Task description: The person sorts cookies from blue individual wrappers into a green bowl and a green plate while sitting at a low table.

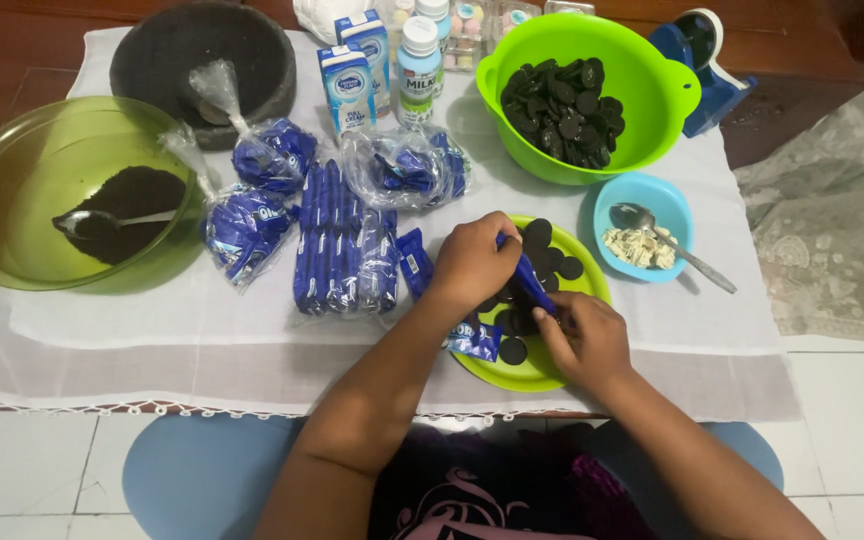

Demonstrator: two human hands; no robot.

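Note:
My left hand (472, 262) and my right hand (584, 340) both grip one blue cookie packet (530, 282) over a small lime-green plate (592, 284). The left hand holds the packet's upper end, the right hand pinches its lower end. Several dark round cookies (542, 240) lie on the plate, partly hidden by the hands. An opened blue wrapper (472, 340) lies at the plate's left rim.
A row of blue cookie packs (344, 240) and clear bags of packs (248, 228) lie left. A large green bowl of dark cookie halves (642, 75), a blue bowl with white filling and spoon (652, 215), an olive bowl of crumbs (12, 190), milk cartons (350, 85), a stone mortar (167, 50).

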